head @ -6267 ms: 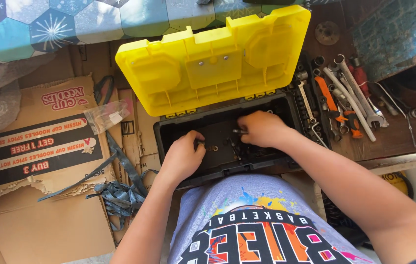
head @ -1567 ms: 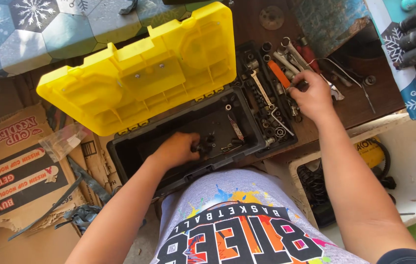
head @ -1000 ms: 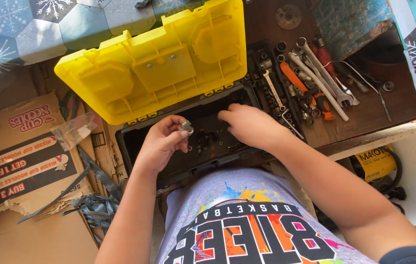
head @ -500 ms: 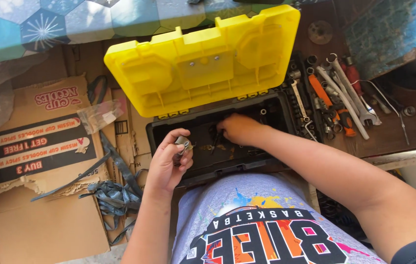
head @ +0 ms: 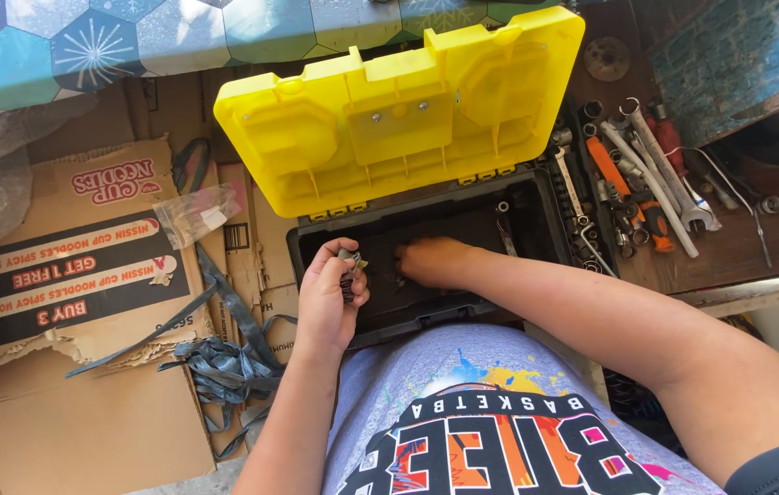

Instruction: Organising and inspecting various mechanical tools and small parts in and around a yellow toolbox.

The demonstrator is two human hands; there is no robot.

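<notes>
A black toolbox (head: 536, 197) with a raised yellow lid (head: 389, 110) stands open in front of me. My left hand (head: 330, 298) hovers over the box's left end, fingers closed around a few small metal sockets (head: 348, 264). My right hand (head: 435, 259) reaches down into the middle of the box bottom, fingers curled among small dark parts; whether it grips one is hidden. A slim metal tool (head: 506, 225) lies in the box to the right of that hand.
A black tray of sockets and hex keys (head: 582, 206) sits right of the box, beside wrenches and orange-handled pliers (head: 651, 179) on a wooden surface. Flattened cardboard (head: 69, 275), a small plastic bag (head: 197, 213) and grey strapping (head: 220, 362) lie to the left.
My right hand came back from the tools at the right into the box and slid toward its middle. My left hand lifted out of the box holding small metal sockets.
</notes>
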